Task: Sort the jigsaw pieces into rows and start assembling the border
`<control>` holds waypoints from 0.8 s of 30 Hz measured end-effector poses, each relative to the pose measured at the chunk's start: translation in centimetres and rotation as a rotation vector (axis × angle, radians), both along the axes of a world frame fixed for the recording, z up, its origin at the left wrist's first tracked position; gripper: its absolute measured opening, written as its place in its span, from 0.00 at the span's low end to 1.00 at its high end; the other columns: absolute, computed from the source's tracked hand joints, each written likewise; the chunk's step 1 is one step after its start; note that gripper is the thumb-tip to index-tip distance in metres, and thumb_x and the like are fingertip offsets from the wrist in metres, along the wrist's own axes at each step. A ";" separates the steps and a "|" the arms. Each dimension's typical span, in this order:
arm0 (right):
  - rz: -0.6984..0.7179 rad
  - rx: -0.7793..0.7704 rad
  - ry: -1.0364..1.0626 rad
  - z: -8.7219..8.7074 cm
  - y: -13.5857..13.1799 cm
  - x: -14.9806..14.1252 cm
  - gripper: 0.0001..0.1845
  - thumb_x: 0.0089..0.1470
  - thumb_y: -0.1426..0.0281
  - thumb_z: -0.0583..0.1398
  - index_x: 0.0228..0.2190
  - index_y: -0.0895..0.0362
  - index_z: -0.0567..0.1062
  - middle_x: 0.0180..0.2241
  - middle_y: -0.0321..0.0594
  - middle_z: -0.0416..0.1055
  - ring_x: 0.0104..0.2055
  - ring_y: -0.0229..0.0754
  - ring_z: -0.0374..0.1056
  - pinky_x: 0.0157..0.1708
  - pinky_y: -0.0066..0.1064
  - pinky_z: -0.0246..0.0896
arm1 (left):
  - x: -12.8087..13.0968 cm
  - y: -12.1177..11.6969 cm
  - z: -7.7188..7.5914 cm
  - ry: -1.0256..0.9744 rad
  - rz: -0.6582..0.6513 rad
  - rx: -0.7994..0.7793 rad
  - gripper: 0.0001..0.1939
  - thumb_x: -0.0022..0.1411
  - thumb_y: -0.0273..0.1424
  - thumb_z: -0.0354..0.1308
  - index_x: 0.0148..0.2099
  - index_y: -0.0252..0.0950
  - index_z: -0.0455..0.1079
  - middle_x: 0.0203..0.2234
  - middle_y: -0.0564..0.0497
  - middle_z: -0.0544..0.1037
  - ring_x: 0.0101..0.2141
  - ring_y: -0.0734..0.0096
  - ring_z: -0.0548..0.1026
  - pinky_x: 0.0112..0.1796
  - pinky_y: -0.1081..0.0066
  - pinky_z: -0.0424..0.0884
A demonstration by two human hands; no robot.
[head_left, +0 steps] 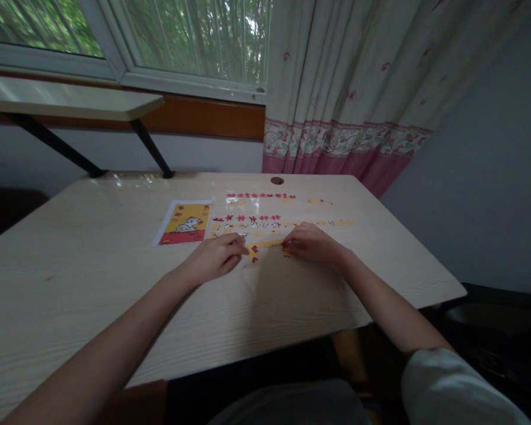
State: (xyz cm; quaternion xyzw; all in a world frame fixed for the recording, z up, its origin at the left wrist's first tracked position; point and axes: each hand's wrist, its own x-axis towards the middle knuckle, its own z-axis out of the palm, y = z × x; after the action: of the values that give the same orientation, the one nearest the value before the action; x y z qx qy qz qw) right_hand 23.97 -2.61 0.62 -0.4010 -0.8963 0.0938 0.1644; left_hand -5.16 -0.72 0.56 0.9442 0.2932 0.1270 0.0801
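Note:
My left hand (221, 255) rests on the desk with its fingers curled, thumb and fingertips closed at the left edge of some yellow puzzle pieces (253, 255) with red marks. To the right, my right hand (313, 243) pinches a small dark red and yellow puzzle piece (285, 245) at the end of a yellow strip (271, 244). The fingertips partly cover that piece. Just beyond both hands lie rows of loose yellow and white pieces (254, 225) and a row of red pieces (252, 218).
A picture sheet (183, 223) showing a white animal on yellow and red lies left of the pieces. Farther back runs another red row (261, 195), near a round hole (277, 180) in the desk (92, 265). A raised shelf (71, 97) stands at the back left, beside the curtain (345, 88).

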 end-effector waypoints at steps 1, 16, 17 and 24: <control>0.001 0.000 0.001 0.0 0.0 0.0 0.11 0.53 0.64 0.56 0.36 0.55 0.73 0.33 0.38 0.73 0.38 0.38 0.65 0.40 0.30 0.54 | 0.0 0.0 0.0 -0.003 -0.002 -0.002 0.15 0.57 0.24 0.46 0.41 0.37 0.73 0.36 0.48 0.71 0.36 0.68 0.72 0.35 0.71 0.69; 0.035 0.009 0.034 -0.3 0.2 0.2 0.10 0.53 0.65 0.57 0.35 0.56 0.73 0.33 0.39 0.72 0.37 0.38 0.65 0.40 0.30 0.54 | 0.0 0.0 0.1 0.024 -0.009 0.020 0.16 0.57 0.24 0.45 0.41 0.37 0.73 0.36 0.48 0.71 0.35 0.68 0.72 0.34 0.72 0.68; 0.037 0.009 0.034 -0.3 0.3 0.2 0.10 0.53 0.65 0.57 0.35 0.56 0.73 0.33 0.38 0.72 0.37 0.38 0.65 0.40 0.30 0.54 | 0.0 0.0 0.1 0.024 -0.005 0.020 0.16 0.57 0.24 0.45 0.41 0.37 0.73 0.36 0.47 0.71 0.35 0.68 0.72 0.34 0.71 0.69; 0.040 -0.004 0.046 -0.8 0.5 0.2 0.09 0.52 0.67 0.58 0.36 0.56 0.74 0.33 0.38 0.73 0.37 0.38 0.65 0.41 0.30 0.54 | 0.0 0.0 0.1 0.030 -0.003 0.009 0.16 0.57 0.25 0.45 0.42 0.37 0.73 0.37 0.48 0.71 0.35 0.67 0.72 0.33 0.71 0.69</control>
State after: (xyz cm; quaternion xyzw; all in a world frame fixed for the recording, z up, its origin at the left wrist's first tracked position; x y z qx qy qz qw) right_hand 24.17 -2.12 -0.16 -0.3811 -0.9000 0.1080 0.1822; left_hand -5.16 -0.70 0.62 0.9467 0.2925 0.1140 0.0718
